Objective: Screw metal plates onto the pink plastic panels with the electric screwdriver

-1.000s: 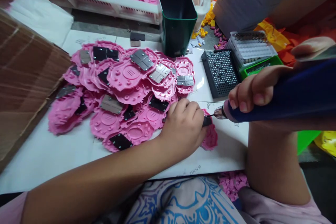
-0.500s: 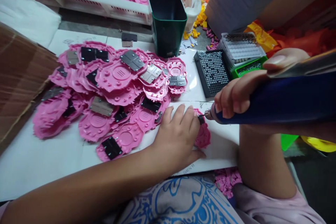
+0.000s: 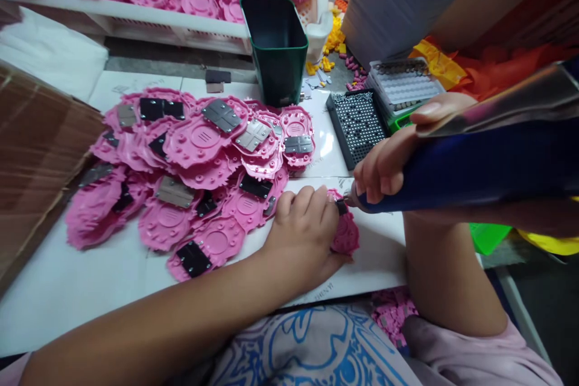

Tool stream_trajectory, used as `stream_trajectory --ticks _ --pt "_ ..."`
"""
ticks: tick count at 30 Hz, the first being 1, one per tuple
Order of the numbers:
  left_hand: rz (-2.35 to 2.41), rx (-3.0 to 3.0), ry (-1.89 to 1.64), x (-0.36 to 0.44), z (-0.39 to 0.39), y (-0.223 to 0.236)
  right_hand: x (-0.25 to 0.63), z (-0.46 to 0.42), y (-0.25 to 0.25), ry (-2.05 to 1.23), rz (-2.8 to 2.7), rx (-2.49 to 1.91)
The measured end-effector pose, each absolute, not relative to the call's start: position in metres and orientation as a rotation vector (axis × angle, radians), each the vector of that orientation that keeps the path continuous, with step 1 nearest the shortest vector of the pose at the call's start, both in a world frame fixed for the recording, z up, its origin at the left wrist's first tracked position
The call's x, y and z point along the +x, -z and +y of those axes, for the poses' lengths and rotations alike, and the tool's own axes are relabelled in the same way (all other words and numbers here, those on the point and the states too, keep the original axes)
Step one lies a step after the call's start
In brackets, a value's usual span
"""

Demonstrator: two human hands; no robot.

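Note:
My left hand (image 3: 303, 232) grips a pink plastic shell (image 3: 347, 234) against the white work surface, its fingers curled over the shell's left side. Part of a black plate (image 3: 341, 207) shows on that shell; the rest lies under my fingers. My right hand (image 3: 384, 163) is wrapped round a blue electric screwdriver (image 3: 461, 178), held almost level. Its tip meets the shell at the black plate. Left of my hands spreads a heap of pink shells (image 3: 199, 139), many with black or grey plates screwed on.
Behind the heap stands a dark green bin (image 3: 280, 54), before a white crate (image 3: 181, 30) of pink shells. A black screw tray (image 3: 359, 126) sits beside clear plastic trays (image 3: 407, 84). A brown cardboard box (image 3: 40, 163) borders the left side.
The screwdriver's tip has come closer to the black plate, with less of its bit showing. My left hand's fingers are more curled. The whole view has shifted slightly.

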State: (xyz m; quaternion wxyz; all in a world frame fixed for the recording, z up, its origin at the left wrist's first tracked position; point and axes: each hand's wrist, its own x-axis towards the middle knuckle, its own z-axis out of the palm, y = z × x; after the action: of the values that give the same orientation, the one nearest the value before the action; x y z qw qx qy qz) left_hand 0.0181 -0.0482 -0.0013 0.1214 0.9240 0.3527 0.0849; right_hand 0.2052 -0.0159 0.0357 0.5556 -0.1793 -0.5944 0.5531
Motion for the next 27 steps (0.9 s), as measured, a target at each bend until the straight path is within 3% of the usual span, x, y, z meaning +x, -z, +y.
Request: stream_trajectory --ticks 3,13,27 --pt "1.031 2.726 -0.260 0.016 -0.048 0.003 0.213 -0.006 -0.040 -1.155 -1.435 -0.316" --pt "1.008 2.754 -0.296 0.012 -0.048 0.007 0.215 0.003 -0.049 -0.530 -0.944 -0.780" --pt "1.001 2.732 -0.293 0.012 -0.047 0.004 0.203 0.016 -0.039 -0.565 -0.908 -0.658"
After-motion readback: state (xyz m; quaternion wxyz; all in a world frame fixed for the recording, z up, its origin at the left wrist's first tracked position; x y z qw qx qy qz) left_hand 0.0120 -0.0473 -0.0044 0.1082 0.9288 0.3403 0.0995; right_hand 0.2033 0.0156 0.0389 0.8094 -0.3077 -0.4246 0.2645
